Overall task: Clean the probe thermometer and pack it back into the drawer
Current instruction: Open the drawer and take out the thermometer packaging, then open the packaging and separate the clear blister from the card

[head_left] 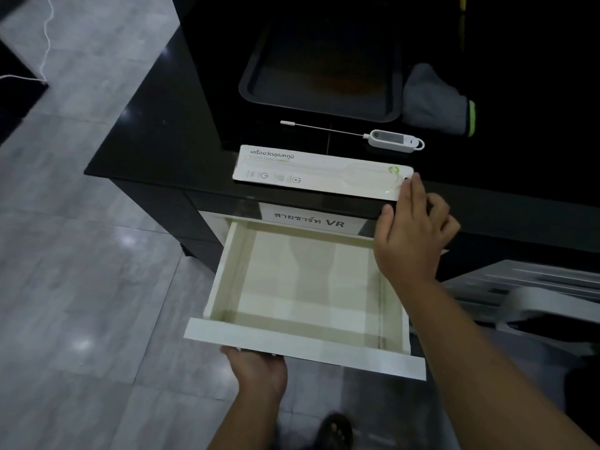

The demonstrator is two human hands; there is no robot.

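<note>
White probe thermometer (386, 138) lies crosswise on counter (156, 138), probe tip pointing left.

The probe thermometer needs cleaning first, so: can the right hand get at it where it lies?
Probably yes. The right hand rests at the packaging card; the probe thermometer lies uncovered on the black counter just beyond, nothing between.

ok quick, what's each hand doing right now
Left hand: gripping the front of the open drawer from below.
Right hand: fingers on the right end of the package on the counter; whether it grips it cannot be told.
</note>
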